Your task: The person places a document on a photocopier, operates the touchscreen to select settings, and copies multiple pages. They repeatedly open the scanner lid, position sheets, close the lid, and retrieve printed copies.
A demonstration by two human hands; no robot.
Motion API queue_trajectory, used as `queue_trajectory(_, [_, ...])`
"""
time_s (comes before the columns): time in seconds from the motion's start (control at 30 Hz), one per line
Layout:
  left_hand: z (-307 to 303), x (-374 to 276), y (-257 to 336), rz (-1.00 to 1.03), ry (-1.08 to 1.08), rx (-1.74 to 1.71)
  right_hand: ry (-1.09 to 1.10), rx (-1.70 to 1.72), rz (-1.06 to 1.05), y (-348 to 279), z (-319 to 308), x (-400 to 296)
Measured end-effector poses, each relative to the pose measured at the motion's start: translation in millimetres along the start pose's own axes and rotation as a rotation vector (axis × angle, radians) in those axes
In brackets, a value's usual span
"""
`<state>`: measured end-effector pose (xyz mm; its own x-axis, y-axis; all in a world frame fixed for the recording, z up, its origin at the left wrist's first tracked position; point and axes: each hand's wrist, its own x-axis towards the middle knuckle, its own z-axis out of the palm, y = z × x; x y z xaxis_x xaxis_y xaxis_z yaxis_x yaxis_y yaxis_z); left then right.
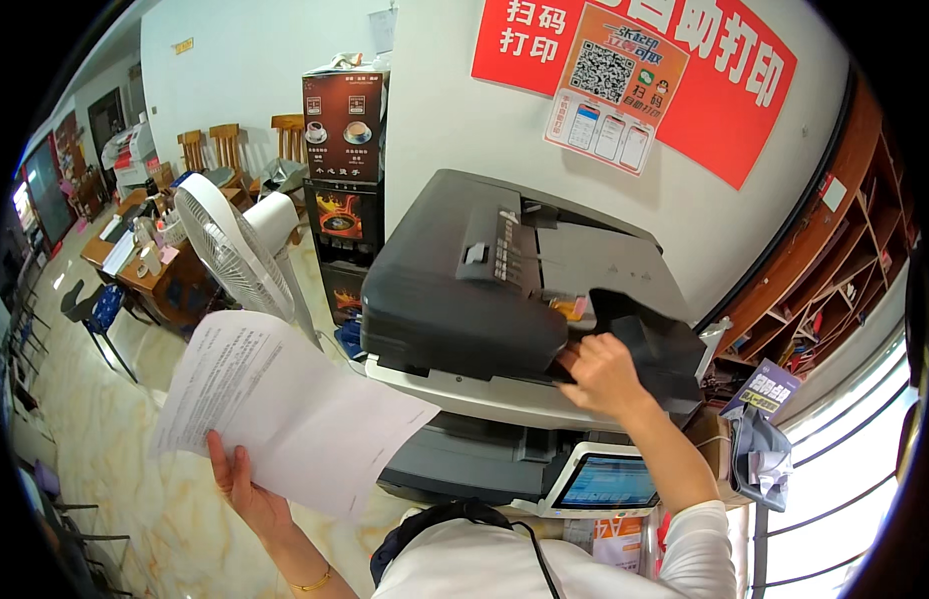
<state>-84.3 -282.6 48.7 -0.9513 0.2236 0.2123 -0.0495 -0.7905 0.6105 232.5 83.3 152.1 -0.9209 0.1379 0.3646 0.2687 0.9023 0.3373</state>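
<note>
My left hand [247, 487] holds printed paper sheets [300, 419] by their lower edge, out to the left of a large office copier. The paper bends, with lines of text on its left part. My right hand [603, 374] is at the front edge of the copier's dark document feeder lid [449, 299], its fingertips partly hidden at the edge. Whether they grip it cannot be told. Below that hand, a lit touch screen [607, 481] sticks out from the copier's front.
A white fan [240, 247] stands left of the copier, beside a hot drinks machine [345, 127]. A wooden desk [165, 284] is farther left. At right are a cardboard box [708, 449], a grey bag [760, 449] and wooden shelves [831, 262].
</note>
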Motion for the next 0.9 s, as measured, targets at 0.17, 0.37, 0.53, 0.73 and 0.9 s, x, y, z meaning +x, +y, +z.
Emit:
queue_trajectory(0.17, [0, 9, -7, 0.0, -0.006, -0.002, 0.189, -0.044, 0.088, 32, -55, 28])
queue_trajectory(0.37, [2, 12, -12, -0.041, 0.052, -0.008, 0.753, -0.375, 0.319, 47, -80, 73])
queue_trajectory(0.53, [4, 14, -21, -0.069, 0.085, 0.005, 0.106, 0.191, 0.173, -4, 36, 55])
queue_trajectory(0.73, [2, 12, -24, -0.091, 0.062, 0.055, -0.561, 0.339, 0.364, -40, 105, 55])
queue_trajectory(0.9, [-8, 10, -32, -0.126, -0.005, 0.004, -0.45, 0.412, 0.237, -52, 102, 29])
